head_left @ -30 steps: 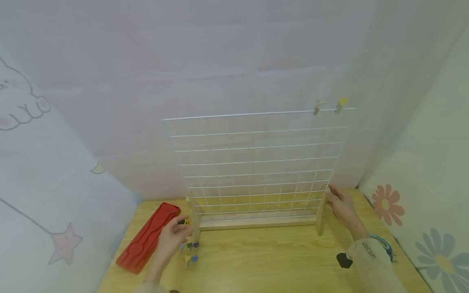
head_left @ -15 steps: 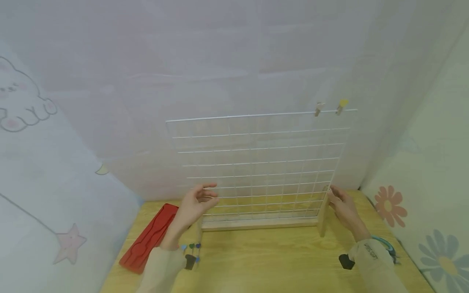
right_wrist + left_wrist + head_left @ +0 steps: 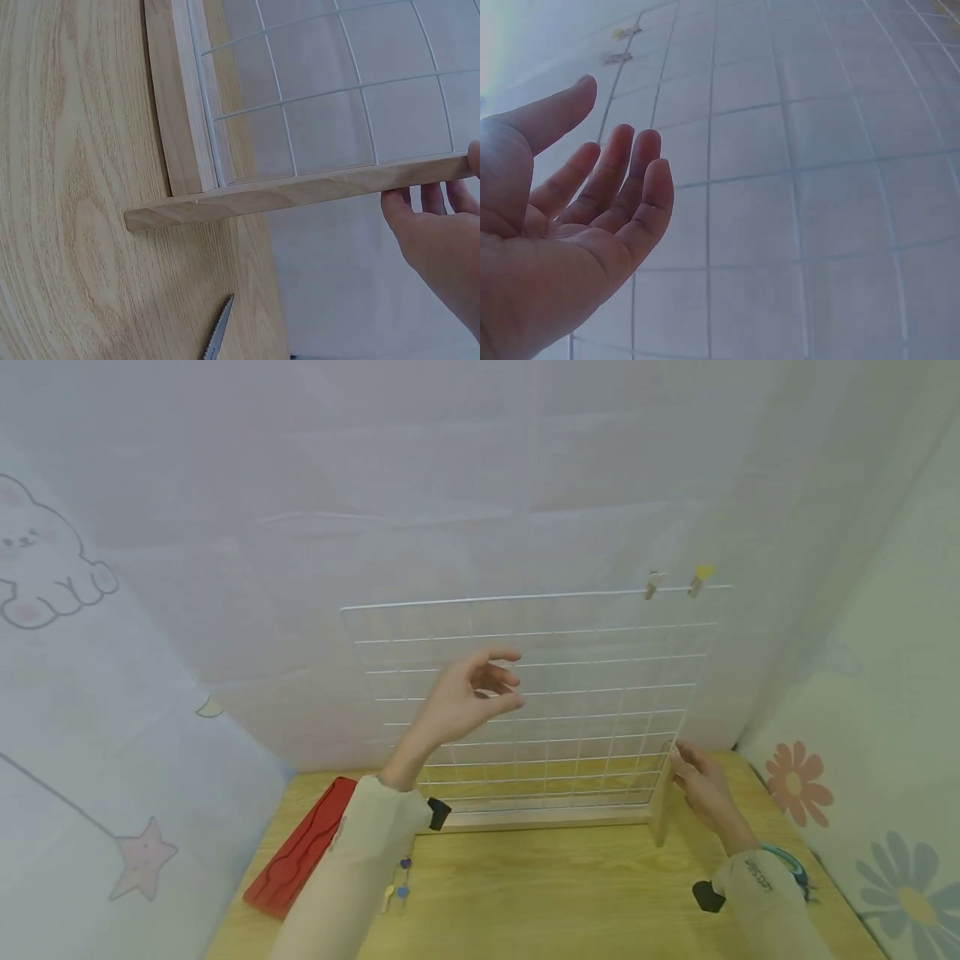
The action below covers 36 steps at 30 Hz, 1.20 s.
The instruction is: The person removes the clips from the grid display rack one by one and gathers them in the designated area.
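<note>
A white wire grid panel (image 3: 570, 693) stands upright in a wooden base (image 3: 540, 818). My left hand (image 3: 472, 693) is raised in front of the grid's middle, holding nothing; its fingers are loosely bent and the thumb is apart from them, as the left wrist view shows. With my right hand (image 3: 442, 232) I hold the base's right wooden upright (image 3: 300, 193), fingers on its outer side. Near the right end of the top wire sit two small wooden clothespins, one with a pale heart (image 3: 654, 583) and one with a yellow heart (image 3: 702, 577).
Left on the table lies a red moulded tray (image 3: 303, 852), partly behind my left sleeve. Several heart clips (image 3: 403, 892) lie near the base. By my right sleeve is a teal-handled item (image 3: 787, 862); a serrated dark tip (image 3: 219, 330) shows in the right wrist view.
My left hand has risen from beside the red tray and moved right, to the front of the grid. The right hand stays at the upright.
</note>
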Tool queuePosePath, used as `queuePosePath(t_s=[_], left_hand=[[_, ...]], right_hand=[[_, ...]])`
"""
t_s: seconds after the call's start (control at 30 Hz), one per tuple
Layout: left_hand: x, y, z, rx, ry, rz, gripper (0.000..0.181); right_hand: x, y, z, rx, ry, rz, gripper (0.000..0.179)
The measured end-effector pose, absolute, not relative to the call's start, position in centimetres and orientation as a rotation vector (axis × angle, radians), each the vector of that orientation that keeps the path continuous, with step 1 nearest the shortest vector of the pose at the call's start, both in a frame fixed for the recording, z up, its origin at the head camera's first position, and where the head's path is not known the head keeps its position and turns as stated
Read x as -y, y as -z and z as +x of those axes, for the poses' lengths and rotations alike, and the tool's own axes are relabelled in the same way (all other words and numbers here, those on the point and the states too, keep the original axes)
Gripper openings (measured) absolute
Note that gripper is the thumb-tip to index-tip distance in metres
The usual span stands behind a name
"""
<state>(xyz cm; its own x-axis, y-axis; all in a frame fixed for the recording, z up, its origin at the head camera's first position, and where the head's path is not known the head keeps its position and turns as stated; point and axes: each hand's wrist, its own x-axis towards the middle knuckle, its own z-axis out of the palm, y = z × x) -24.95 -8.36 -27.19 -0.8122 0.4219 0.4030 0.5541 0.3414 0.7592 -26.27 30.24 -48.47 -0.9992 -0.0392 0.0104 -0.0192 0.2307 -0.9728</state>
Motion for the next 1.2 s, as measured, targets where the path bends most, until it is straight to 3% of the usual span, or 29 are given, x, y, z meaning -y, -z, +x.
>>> queuePosePath(t_s=[0.33,1.2], left_hand=[[5.2,22.5,-26.0,2.473,1.381,-0.998,0.050],[-1.9,17.3,-27.9,2.530,1.120,-1.024,0.046]], right_hand=[[-30.0,48.5,-26.6,-2.442,1.950,-0.048,0.065],[-30.7,48.4,-26.5,-2.396,2.034,-0.078,0.065]])
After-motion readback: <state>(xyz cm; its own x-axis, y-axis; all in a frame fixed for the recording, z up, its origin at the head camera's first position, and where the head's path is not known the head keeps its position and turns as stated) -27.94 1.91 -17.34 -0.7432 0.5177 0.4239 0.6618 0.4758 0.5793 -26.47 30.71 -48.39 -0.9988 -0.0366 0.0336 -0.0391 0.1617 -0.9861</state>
